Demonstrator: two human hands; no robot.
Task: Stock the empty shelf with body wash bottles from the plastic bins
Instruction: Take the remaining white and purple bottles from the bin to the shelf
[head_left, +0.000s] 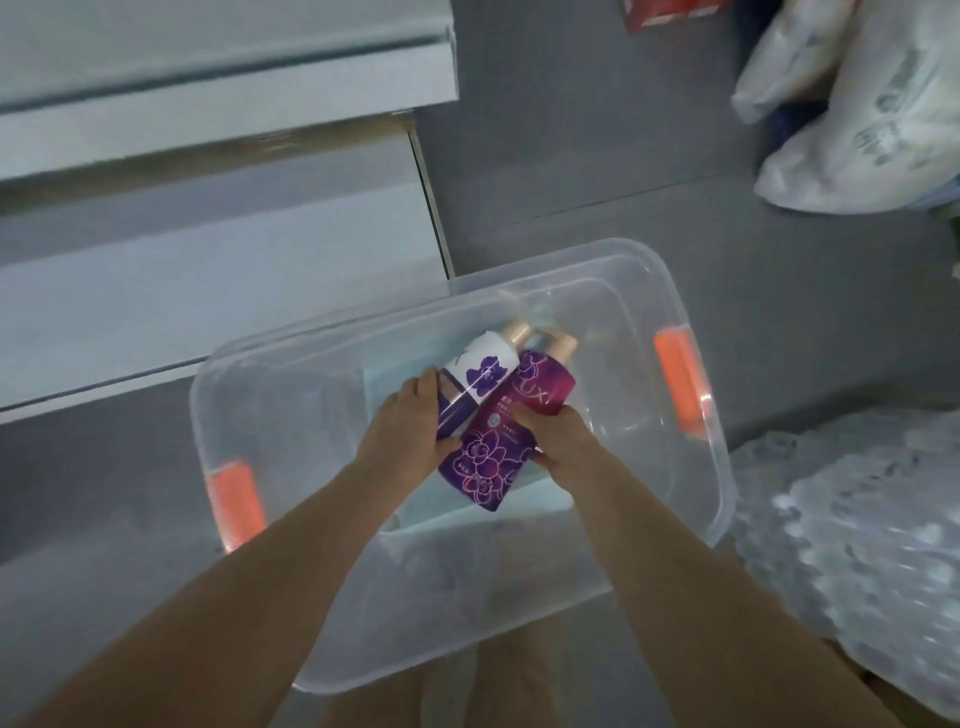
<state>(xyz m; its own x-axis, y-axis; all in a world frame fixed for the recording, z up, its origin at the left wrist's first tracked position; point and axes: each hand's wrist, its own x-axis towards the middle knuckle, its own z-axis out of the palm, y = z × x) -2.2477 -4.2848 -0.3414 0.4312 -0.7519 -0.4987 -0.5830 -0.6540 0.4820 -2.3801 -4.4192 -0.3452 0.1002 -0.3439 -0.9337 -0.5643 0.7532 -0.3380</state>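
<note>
Both your hands are down in the clear plastic bin (680, 306), the one with the orange handles (678, 382) at either end, sitting on the grey floor (571, 156). Your left hand (410, 426) wraps the lower body of the white bottle (480, 371) with the purple flower, fingers curled round its side. Your right hand (558, 441) grips the magenta and purple bottle (493, 447) at its middle, thumb under, fingers over. The two bottles lie side by side and touching, gold caps pointing away from you. I can't tell whether they rest on the bin's bottom or are lifted off it. The white shelf (208, 291) stands just left of the bin. White bags (857, 104) are piled far right, and a shrink-wrapped pack (857, 519) sits near right.
</note>
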